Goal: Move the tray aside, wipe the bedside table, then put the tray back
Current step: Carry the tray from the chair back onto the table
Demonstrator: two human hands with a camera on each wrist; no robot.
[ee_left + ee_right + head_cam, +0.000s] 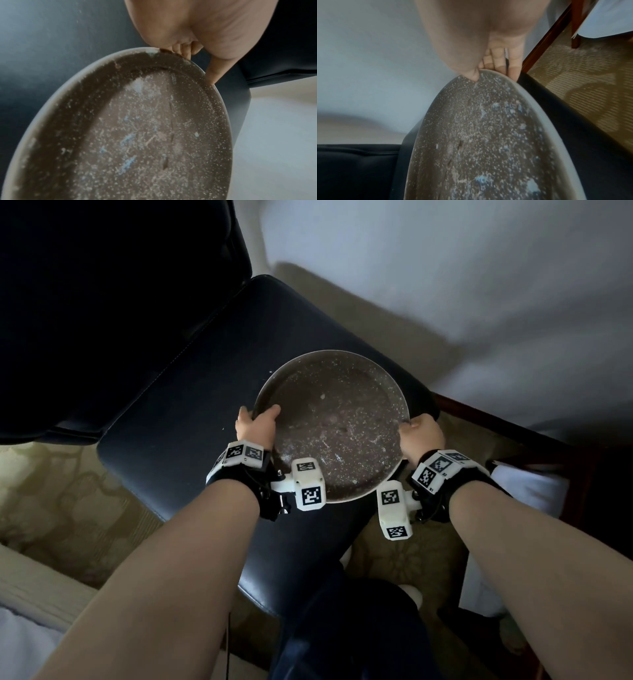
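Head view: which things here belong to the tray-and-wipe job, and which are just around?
Part of the job:
- round speckled tray, over the dark padded seat
- left hand, gripping the tray's left rim
- right hand, gripping its right rim

Just around:
- dark padded seat
- patterned carpet
- white bedding
- reddish wooden frame

No bedside table or cloth is clearly visible.

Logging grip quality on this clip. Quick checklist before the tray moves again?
1. Left hand grips the tray rim: ok.
2. Right hand grips the opposite rim: ok.
3. Thumbs over the rim, fingers under: ok.
4. Tray holds nothing loose: ok, only specks.
5. Tray level: cannot tell.
6. Tray over the dark seat, resting or lifted: cannot tell.
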